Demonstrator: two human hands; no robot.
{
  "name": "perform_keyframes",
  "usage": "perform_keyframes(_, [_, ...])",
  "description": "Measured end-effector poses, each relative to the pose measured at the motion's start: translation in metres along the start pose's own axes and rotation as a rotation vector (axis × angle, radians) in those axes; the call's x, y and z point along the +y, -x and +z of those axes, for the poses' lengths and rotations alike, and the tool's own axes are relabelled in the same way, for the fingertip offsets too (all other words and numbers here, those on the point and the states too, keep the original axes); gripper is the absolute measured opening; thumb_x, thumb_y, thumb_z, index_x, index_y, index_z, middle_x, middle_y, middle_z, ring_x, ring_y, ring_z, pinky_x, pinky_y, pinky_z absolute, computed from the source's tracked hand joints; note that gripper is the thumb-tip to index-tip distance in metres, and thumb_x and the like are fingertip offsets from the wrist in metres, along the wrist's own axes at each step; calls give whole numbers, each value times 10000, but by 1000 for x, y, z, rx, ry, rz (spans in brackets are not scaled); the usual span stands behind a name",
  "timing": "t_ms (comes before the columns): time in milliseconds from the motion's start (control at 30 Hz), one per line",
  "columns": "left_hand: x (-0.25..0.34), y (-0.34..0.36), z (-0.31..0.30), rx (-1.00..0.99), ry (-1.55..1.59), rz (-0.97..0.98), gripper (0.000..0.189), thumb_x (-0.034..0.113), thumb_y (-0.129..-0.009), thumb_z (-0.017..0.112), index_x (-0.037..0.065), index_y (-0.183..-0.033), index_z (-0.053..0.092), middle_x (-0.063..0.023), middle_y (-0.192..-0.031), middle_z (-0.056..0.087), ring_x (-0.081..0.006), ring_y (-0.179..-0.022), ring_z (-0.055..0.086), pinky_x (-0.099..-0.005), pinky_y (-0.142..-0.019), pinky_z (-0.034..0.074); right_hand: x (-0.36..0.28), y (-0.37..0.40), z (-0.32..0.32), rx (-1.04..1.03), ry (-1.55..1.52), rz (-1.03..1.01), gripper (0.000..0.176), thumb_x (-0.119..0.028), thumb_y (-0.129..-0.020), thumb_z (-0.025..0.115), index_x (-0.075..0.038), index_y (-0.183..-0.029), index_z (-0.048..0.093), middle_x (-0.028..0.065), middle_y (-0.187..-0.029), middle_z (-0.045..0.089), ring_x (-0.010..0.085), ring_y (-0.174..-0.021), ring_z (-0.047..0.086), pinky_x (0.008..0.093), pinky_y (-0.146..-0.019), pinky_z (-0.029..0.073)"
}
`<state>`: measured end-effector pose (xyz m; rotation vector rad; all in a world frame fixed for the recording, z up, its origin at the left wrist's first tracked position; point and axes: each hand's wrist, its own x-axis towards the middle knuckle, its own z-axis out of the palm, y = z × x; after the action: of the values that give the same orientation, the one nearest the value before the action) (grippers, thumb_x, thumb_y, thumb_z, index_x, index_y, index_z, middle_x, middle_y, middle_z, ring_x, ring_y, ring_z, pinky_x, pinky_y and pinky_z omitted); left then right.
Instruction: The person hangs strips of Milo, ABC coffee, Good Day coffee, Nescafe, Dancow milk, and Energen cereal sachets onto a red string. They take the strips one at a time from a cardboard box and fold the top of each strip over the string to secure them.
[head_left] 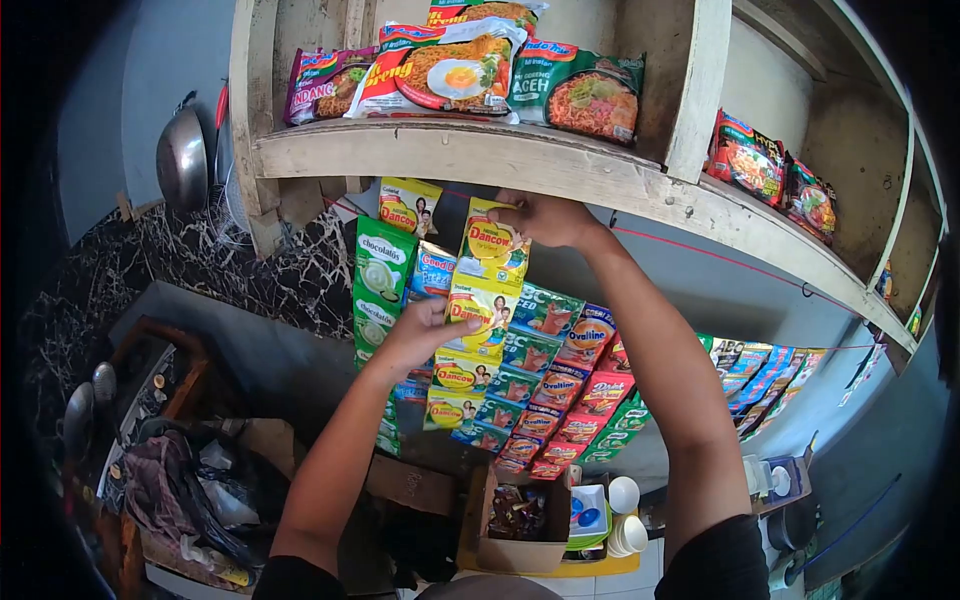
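Note:
A strip of yellow Dancow milk sachets (492,245) hangs below the wooden shelf. My right hand (545,216) pinches its top end, just under the shelf board. Lower down, my left hand (425,338) is closed on the same strip, its thumb across the front of a sachet and the other fingers partly hidden. To the left are another Dancow sachet (407,206) and a green Chocolatos strip (382,270). Blue sachets (432,268) show partly behind the held strip. ABC sachets (540,318) and Ovaltine sachets (585,340) hang to its right.
Instant noodle packs (440,75) stand on the wooden shelf (460,155) above my hands. A red string (690,237) with hooks runs beneath it. Below are a cardboard box (520,555) and white cups (628,535). A wok (183,160) hangs at left.

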<state>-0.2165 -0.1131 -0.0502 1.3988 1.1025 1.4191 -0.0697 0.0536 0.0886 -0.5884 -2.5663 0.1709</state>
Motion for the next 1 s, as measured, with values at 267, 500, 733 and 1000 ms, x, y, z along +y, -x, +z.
perform_keyframes(267, [-59, 27, -22, -324, -350, -214, 460, 72, -736, 783, 22, -1159, 610, -44, -1117, 657, -146, -1020, 602, -289, -908, 455, 0, 4, 1, 317, 103, -87, 465, -432, -809, 667, -105, -1137, 632, 132, -1118, 640, 298, -1052, 586, 390, -919, 435])
perform_keyframes(500, [41, 67, 2, -134, -807, -194, 297, 142, -735, 752, 48, -1006, 674, -108, -919, 696, -186, -823, 659, -312, -740, 498, 20, -9, 5, 336, 108, -152, 461, -385, -818, 681, -105, -1177, 607, 129, -1133, 630, 306, -1050, 583, 393, -900, 444])
perform_keyframes(733, [116, 27, 0, 337, -924, 559, 112, 70, -776, 671, 39, -880, 695, -137, -806, 684, -229, -747, 681, -333, -653, 503, 26, -20, -4, 260, 397, -191, 368, -365, -823, 610, -131, -1105, 636, 138, -1102, 630, 336, -1023, 576, 442, -888, 437])
perform_keyframes(1000, [105, -49, -18, 35, -1146, 217, 555, 466, -725, 735, 81, -1113, 638, -188, -1068, 655, -330, -988, 625, -394, -867, 477, 64, -52, 17, 458, 466, -122, 394, -400, -816, 585, -150, -1118, 625, 151, -1109, 627, 359, -1028, 574, 463, -895, 439])
